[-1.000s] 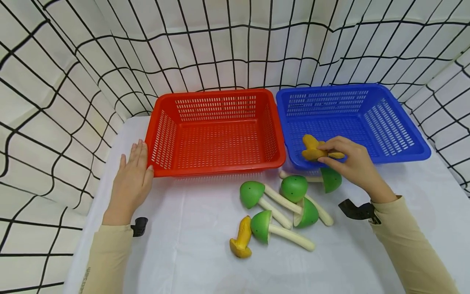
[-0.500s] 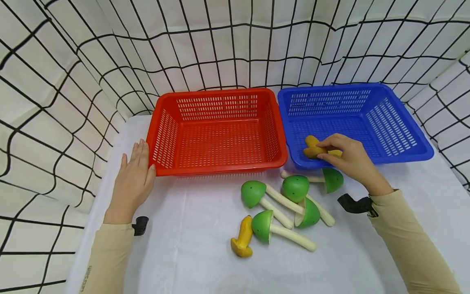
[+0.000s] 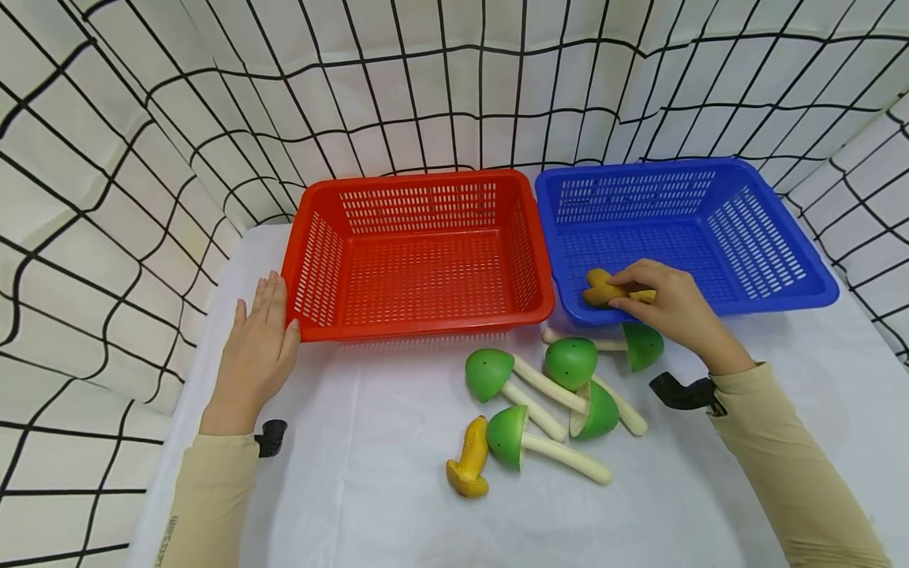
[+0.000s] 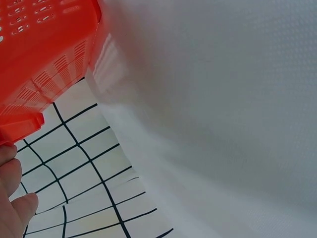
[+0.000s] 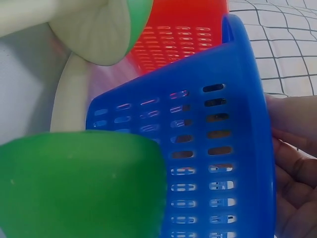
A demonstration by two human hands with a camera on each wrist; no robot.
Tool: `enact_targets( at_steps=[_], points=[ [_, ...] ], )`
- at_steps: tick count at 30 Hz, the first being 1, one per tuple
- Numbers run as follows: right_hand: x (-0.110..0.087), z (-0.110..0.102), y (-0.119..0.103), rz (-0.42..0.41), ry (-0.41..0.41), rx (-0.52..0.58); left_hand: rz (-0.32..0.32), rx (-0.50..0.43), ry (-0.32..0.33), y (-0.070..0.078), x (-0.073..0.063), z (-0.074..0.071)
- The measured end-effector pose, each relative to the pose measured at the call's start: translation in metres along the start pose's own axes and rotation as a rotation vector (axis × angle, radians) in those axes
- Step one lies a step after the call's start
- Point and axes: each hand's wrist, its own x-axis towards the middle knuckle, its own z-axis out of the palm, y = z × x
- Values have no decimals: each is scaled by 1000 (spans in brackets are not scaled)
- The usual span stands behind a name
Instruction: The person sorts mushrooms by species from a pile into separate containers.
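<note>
In the head view my right hand (image 3: 663, 304) reaches over the front rim of the blue basket (image 3: 753, 302) and pinches a yellow toy mushroom (image 3: 602, 295) low at the basket's front left corner. Fingers cover the mushroom's middle; yellow shows on both sides of them. From the right wrist, the basket wall hides what this hand holds. My left hand (image 3: 257, 347) lies with straight fingers along the left side of the red basket (image 3: 426, 327). Several green-capped toy mushrooms (image 3: 506, 439) with pale stems lie in front of the baskets, beside another yellow mushroom (image 3: 469, 459).
Both baskets stand side by side on a white cloth (image 3: 383, 505). Behind them and at the sides rises a white curtain with black netting (image 3: 440, 87). One green-capped mushroom (image 3: 642, 347) lies right at the blue basket's front, below my right hand.
My right hand has lowered slightly with the yellow mushroom into the blue basket's front left corner. The left hand stays against the red basket.
</note>
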Motion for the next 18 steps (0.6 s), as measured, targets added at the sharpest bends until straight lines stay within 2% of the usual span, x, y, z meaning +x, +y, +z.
enact_targets(
  at_steps=[18],
  points=[
    [-2, 2, 1, -20, 10, -20, 6, -6, 14, -2, 0, 1]
  ],
)
